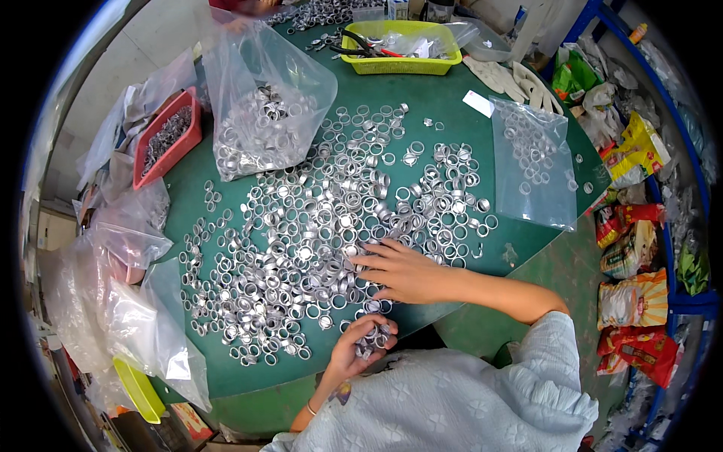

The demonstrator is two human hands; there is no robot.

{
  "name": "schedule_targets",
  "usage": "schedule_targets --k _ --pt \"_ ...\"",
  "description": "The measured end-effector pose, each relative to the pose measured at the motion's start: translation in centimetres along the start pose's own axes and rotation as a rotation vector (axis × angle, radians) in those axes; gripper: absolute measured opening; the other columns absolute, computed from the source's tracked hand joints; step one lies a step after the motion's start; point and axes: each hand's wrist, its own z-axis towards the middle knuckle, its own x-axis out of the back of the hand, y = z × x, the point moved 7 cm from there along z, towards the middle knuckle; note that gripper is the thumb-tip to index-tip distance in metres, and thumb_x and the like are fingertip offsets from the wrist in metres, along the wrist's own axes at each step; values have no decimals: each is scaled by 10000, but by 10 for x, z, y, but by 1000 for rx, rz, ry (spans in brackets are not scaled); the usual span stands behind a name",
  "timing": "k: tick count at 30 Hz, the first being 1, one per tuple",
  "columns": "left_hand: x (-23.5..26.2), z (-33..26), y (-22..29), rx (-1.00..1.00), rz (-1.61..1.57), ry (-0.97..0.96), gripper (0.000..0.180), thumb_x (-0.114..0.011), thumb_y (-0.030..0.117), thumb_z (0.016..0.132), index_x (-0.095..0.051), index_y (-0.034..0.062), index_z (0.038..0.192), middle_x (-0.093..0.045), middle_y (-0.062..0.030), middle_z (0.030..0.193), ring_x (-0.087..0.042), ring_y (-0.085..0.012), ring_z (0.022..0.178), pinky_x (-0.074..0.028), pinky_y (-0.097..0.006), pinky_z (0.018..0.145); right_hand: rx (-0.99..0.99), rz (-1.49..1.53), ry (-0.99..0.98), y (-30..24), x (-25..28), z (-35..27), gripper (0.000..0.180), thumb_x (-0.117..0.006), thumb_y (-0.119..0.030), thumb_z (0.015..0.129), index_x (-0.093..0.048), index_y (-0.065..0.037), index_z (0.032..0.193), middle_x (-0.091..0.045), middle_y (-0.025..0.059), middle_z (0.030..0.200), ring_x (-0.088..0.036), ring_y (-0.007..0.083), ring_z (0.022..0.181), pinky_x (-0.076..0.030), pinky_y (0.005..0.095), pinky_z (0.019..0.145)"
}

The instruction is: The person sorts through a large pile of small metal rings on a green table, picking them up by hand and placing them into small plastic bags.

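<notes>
A broad heap of silvery metal rings (297,256) covers much of the green tabletop, some with flat round faces. Cupped near the table's front edge, my left hand (354,348) is closed around a small handful of metal rings (373,340). My right hand (403,273) lies over the near right side of the heap, palm down. Its fingers are spread and touch the rings; whatever is under the palm is hidden.
A clear bag of rings (263,139) stands behind the heap. At right lies a flatter clear bag (535,196) holding some rings. A red basket (197,124) is at left, a yellow-green basket (399,66) with pliers at back. Shelving with packets (633,301) lines the right.
</notes>
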Motion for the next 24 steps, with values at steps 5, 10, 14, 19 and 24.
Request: schedule_targets --k 5,10,14,19,24 --pt "8 -5 2 -29 -13 -64 258 -520 248 881 -562 32 1015 -563 -166 998 -562 -224 780 -390 -203 420 -187 359 420 34 57 -24 115 -634 -118 790 -650 -21 849 -636 91 923 -572 270 865 -446 389 801" --pt "4 -1 2 -5 5 -113 243 -521 235 882 -570 40 1019 -564 -166 1010 -558 -221 780 -378 -199 415 -517 -5 603 121 95 -27 151 -634 -110 771 -644 -21 892 -614 101 892 -531 276 865 -400 373 830" --pt "-4 1 2 7 -25 -164 230 -518 217 885 -572 43 1026 -564 -173 1016 -544 -224 787 -366 -197 412 -455 -317 603 150 85 24 223 -673 -130 733 -642 -18 923 -607 112 878 -532 284 885 -390 396 839" --pt "3 -3 7 -23 -41 -142 228 -514 211 889 -570 41 1031 -561 -177 1023 -538 -227 793 -363 -197 416 -485 -190 516 161 79 37 248 -693 -128 713 -640 -22 931 -598 103 927 -550 278 834 -421 386 789" --pt "8 -3 9 -22 -34 -134 228 -513 210 891 -571 44 1035 -559 -173 1024 -540 -228 798 -363 -201 420 -502 1634 644 146 67 16 277 -515 -169 923 -527 13 1132 -588 69 925 -563 141 783 -474 271 698"
